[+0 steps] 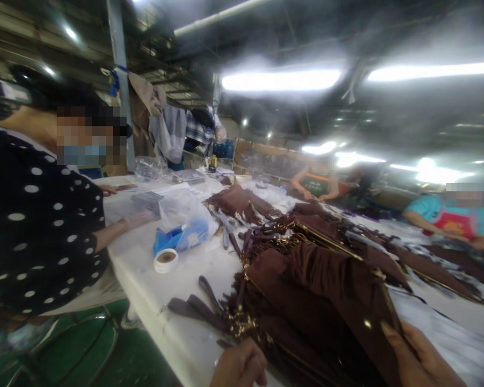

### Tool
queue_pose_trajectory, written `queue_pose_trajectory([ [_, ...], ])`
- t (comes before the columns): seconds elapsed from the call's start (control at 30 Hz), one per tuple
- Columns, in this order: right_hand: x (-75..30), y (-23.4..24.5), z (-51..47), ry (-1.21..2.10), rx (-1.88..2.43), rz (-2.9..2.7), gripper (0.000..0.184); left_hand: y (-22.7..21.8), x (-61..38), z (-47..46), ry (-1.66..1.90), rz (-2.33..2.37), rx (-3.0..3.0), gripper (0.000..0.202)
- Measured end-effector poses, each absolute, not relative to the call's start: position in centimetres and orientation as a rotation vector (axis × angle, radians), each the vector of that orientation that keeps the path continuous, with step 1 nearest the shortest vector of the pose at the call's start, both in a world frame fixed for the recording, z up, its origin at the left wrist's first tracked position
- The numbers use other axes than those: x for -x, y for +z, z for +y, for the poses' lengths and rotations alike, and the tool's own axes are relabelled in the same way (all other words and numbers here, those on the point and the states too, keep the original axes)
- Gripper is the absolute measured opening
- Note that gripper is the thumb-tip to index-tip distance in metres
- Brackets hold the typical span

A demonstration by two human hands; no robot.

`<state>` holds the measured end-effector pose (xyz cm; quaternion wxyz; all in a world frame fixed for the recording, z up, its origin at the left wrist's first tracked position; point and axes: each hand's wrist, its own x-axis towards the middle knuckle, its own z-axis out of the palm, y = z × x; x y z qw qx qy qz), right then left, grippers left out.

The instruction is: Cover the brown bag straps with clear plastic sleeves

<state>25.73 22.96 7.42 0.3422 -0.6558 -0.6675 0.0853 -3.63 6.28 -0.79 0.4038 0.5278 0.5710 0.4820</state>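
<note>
A dark brown fabric pouch with a gold zipper edge and a small gold stud lies at the front of the pile. My right hand grips its right edge, thumb on the near face. Low in the view, my left hand has its fingers curled beside the pouch; whatever they hold, if anything, is hidden. Just beyond that hand lie brown wrist straps with gold clasps. More brown pouches with straps and zippers are heaped farther back.
White table beneath everything. A round white tub and a blue object in clear plastic stand left of the pile. A person in a polka-dot top works at the left edge; two others are across the table.
</note>
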Motion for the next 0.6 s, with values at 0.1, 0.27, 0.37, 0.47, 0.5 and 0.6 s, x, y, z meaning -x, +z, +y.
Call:
queue_pose_trajectory([
  [0.1,-24.8,7.4,23.1,0.155,1.651,-1.797,0.067,-0.2,4.4,6.1,1.241,1.492,-1.359,0.033],
  [0.27,-23.2,4.2,22.5,0.104,1.423,-2.080,0.053,-0.6,5.8,6.0,1.287,1.600,-1.333,0.033],
  [0.37,-22.3,3.0,22.0,0.059,1.331,-2.180,0.047,0.4,7.4,7.1,1.304,1.814,-1.324,0.032],
  [0.47,-21.7,2.7,21.9,0.068,1.370,-2.163,0.047,1.8,9.0,10.1,1.242,2.118,-1.423,0.026],
  [0.5,-21.7,2.7,22.0,0.089,1.398,-2.141,0.048,2.1,9.3,11.4,1.216,2.157,-1.443,0.025],
  [0.6,-22.2,2.5,22.6,0.178,1.454,-2.069,0.050,2.2,9.9,15.3,1.122,2.168,-1.479,0.027],
])
